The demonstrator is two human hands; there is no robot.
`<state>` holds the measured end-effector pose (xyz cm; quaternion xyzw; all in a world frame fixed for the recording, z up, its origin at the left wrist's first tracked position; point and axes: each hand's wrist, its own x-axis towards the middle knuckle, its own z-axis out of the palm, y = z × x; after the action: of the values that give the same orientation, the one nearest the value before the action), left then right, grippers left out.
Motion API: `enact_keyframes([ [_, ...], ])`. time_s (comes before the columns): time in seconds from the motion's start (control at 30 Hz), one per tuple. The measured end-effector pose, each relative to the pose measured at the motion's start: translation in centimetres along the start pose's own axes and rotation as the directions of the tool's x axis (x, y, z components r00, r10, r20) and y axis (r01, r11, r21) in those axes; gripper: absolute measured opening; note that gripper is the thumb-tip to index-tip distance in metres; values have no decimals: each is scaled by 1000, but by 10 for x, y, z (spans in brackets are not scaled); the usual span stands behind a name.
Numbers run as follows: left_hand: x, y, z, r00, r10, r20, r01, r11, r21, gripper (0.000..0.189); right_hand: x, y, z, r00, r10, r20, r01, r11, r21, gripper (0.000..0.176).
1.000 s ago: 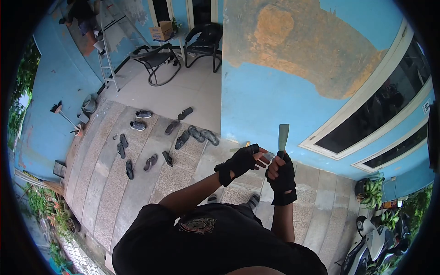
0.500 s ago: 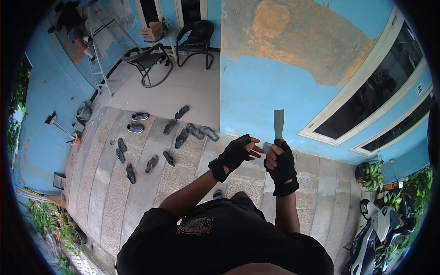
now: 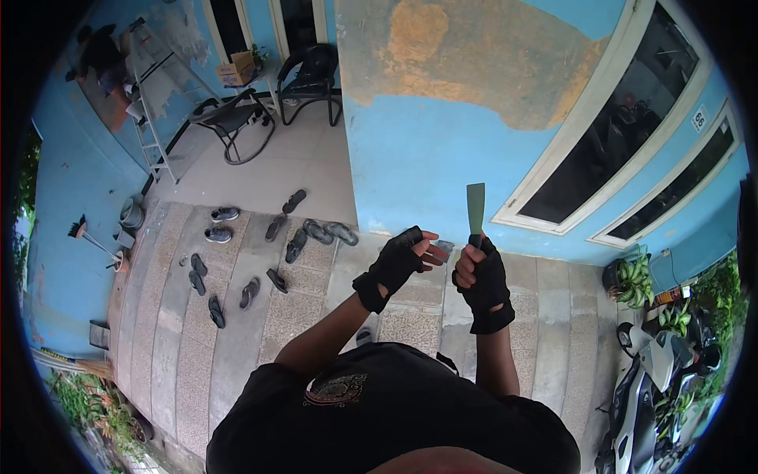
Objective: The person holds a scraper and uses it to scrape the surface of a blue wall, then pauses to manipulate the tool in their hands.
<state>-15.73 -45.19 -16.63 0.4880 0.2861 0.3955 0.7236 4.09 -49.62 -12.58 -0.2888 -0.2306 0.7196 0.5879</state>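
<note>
My right hand [image 3: 483,280], in a black fingerless glove, is wrapped round the dark handle of a putty knife [image 3: 475,209]. Its flat blade points up and away from me, in front of the blue wall [image 3: 418,158]. My left hand [image 3: 401,262], gloved the same way, is raised a little to the left of it with the fingers apart and slightly bent. Nothing shows in that hand. On the wall ahead, a large patch [image 3: 482,67] is bare of blue paint, grey and orange-brown.
Sandals [image 3: 317,231] and shoes [image 3: 219,235] lie scattered over the tiled floor at left. Farther back are a black chair [image 3: 309,83], a cardboard box [image 3: 235,71] and a stepladder [image 3: 150,118] beside another person [image 3: 103,55]. A motorcycle [image 3: 643,387] stands at right, near windows [image 3: 596,130].
My view has swung slightly right, so the wall and floor things appear farther left. Both hands keep nearly the same pose, and the putty knife stays in my right hand.
</note>
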Motion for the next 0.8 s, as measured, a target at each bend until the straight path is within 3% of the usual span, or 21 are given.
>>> enact_keyframes([
  [0.43,14,-32,92,998,-18,61,18,1000,-10,41,-57,-58,-60,1000,12,-24,-12,1000,17,14],
  [0.8,34,-45,93,999,-14,-33,15,1000,7,40,-43,-66,-102,999,44,-15,-43,998,53,15],
])
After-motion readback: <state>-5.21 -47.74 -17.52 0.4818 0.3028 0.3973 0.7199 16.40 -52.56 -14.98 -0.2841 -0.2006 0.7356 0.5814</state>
